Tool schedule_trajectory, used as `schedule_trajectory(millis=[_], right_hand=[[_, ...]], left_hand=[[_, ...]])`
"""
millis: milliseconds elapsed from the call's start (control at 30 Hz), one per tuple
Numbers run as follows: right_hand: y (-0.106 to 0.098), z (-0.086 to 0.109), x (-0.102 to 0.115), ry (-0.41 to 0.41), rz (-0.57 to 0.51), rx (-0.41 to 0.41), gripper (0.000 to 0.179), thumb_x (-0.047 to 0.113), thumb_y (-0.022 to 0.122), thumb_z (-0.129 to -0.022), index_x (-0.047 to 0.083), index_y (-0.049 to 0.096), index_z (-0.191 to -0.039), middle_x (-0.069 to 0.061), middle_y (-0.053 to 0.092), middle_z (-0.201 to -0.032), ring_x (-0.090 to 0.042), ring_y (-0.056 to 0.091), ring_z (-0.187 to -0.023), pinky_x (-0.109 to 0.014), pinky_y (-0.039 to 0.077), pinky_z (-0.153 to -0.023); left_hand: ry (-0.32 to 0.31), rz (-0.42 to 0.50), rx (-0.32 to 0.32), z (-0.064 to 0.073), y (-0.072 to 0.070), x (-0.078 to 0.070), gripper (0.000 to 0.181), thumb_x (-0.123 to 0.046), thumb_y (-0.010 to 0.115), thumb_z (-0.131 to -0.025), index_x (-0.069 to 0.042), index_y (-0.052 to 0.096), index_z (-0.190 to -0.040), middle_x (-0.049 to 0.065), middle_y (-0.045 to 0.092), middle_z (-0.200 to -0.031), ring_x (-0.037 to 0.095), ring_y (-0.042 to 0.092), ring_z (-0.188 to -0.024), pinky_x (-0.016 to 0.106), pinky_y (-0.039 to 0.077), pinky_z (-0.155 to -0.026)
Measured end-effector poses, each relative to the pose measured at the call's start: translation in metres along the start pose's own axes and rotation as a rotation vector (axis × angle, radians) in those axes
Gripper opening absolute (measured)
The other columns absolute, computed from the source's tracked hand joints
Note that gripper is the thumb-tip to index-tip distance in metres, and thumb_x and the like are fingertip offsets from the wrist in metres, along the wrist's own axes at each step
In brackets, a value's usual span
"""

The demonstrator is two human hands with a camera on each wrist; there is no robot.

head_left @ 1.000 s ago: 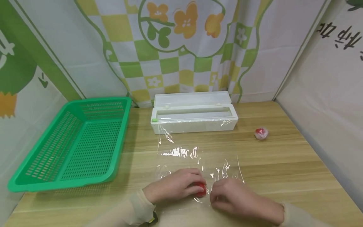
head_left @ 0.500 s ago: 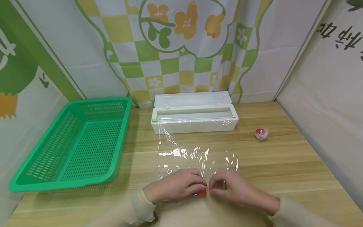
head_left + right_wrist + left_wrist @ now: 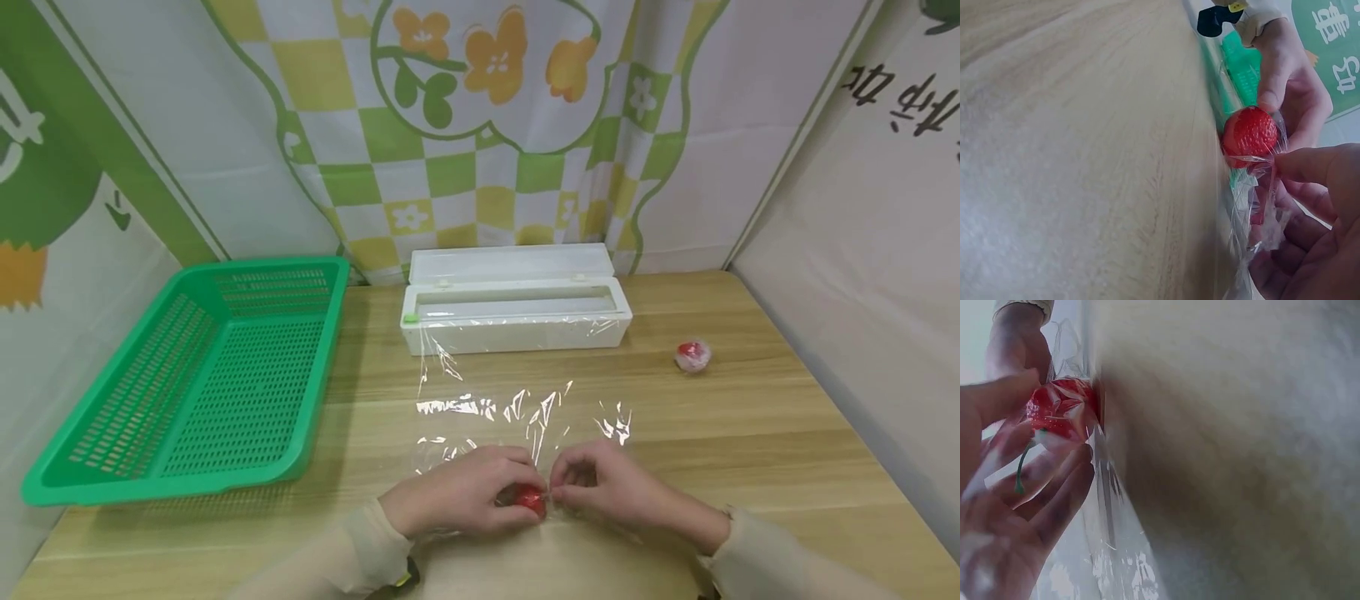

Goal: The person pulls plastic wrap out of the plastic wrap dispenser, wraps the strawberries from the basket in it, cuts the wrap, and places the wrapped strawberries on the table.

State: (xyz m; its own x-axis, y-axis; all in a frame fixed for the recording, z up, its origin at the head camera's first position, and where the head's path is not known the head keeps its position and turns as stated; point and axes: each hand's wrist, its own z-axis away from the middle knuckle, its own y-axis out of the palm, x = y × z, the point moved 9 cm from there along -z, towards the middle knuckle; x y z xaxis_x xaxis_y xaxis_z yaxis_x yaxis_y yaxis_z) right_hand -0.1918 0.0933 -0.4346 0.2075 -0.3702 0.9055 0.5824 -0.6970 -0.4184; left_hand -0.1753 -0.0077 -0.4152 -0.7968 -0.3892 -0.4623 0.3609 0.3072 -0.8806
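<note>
Head view: the left hand [image 3: 471, 492] partly covered the red strawberry [image 3: 532, 500]; the lower edge cut off both sleeves [image 3: 330, 546]. Left wrist view: the counter [image 3: 1241, 456] appeared blurred.

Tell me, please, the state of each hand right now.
Left hand: closed, holding the red strawberry with fingers curled round it.
Right hand: closed, pinching the clear film beside the strawberry.

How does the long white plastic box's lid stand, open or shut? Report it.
Open: the flat white lid is tipped back behind the long white plastic box, so its inside shows.
</note>
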Motion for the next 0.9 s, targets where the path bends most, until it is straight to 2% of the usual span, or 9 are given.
schedule_trajectory(millis=[133, 267, 367, 533, 700, 800, 900], right_hand=[[-0.002, -0.001, 0.000, -0.032, -0.002, 0.000, 0.004, 0.007, 0.073, -0.085, 0.010, 0.071, -0.086, -0.007, 0.072, -0.080, -0.005, 0.063, -0.071, -0.024, 0.056, -0.066], [-0.004, 0.000, -0.002, -0.042, -0.012, 0.034, 0.006, 0.012, 0.074, -0.086, 0.010, 0.071, -0.091, -0.005, 0.073, -0.087, -0.007, 0.065, -0.076, -0.025, 0.058, -0.071], [-0.008, 0.002, 0.000, -0.054, 0.029, 0.053, 0.010, 0.018, 0.074, -0.087, 0.013, 0.071, -0.096, -0.002, 0.073, -0.092, -0.007, 0.065, -0.080, -0.025, 0.058, -0.073], [-0.016, 0.007, 0.008, -0.096, 0.229, 0.056, 0.021, 0.029, 0.078, -0.084, 0.017, 0.070, -0.099, 0.007, 0.071, -0.091, -0.003, 0.063, -0.081, -0.024, 0.056, -0.073], [-0.016, 0.016, 0.013, -0.111, 0.546, 0.077, 0.037, 0.045, 0.083, -0.074, 0.024, 0.068, -0.100, 0.016, 0.066, -0.092, -0.001, 0.058, -0.085, -0.024, 0.053, -0.078], [-0.015, 0.021, 0.015, -0.145, 0.681, 0.099, 0.035, 0.040, 0.084, -0.073, 0.025, 0.069, -0.100, 0.019, 0.064, -0.092, 0.002, 0.055, -0.085, -0.023, 0.052, -0.077], [-0.015, 0.024, 0.017, -0.205, 0.687, 0.118, 0.024, 0.026, 0.082, -0.075, 0.024, 0.071, -0.096, 0.018, 0.065, -0.088, 0.004, 0.054, -0.080, -0.019, 0.050, -0.072]], left_hand=[[0.015, 0.015, -0.012, 0.000, -0.001, -0.001, 0.018, -0.033, 0.065, -0.095, -0.022, 0.072, -0.107, -0.013, 0.064, -0.096, -0.002, 0.056, -0.088, 0.008, 0.045, -0.083], [0.007, 0.022, -0.007, 0.001, -0.001, 0.000, 0.018, -0.034, 0.064, -0.095, -0.022, 0.072, -0.107, -0.013, 0.064, -0.098, -0.003, 0.057, -0.090, 0.008, 0.046, -0.085], [-0.001, 0.017, 0.002, 0.001, 0.000, 0.001, 0.019, -0.035, 0.064, -0.096, -0.022, 0.072, -0.107, -0.013, 0.065, -0.100, -0.002, 0.058, -0.093, 0.009, 0.047, -0.088], [-0.013, 0.008, 0.016, 0.000, 0.002, 0.003, 0.020, -0.036, 0.063, -0.096, -0.023, 0.072, -0.108, -0.013, 0.066, -0.103, -0.002, 0.059, -0.095, 0.012, 0.048, -0.090], [-0.019, 0.018, 0.022, 0.001, 0.002, 0.005, 0.019, -0.035, 0.063, -0.096, -0.023, 0.072, -0.108, -0.013, 0.066, -0.104, -0.003, 0.059, -0.095, 0.013, 0.048, -0.091], [-0.028, 0.022, 0.023, 0.001, 0.001, 0.006, 0.021, -0.036, 0.063, -0.096, -0.022, 0.072, -0.109, -0.012, 0.067, -0.104, -0.003, 0.059, -0.096, 0.013, 0.049, -0.091], [-0.045, 0.033, 0.029, 0.002, 0.001, 0.008, 0.022, -0.036, 0.064, -0.095, -0.022, 0.072, -0.110, -0.011, 0.067, -0.105, -0.002, 0.059, -0.096, 0.014, 0.049, -0.091]])
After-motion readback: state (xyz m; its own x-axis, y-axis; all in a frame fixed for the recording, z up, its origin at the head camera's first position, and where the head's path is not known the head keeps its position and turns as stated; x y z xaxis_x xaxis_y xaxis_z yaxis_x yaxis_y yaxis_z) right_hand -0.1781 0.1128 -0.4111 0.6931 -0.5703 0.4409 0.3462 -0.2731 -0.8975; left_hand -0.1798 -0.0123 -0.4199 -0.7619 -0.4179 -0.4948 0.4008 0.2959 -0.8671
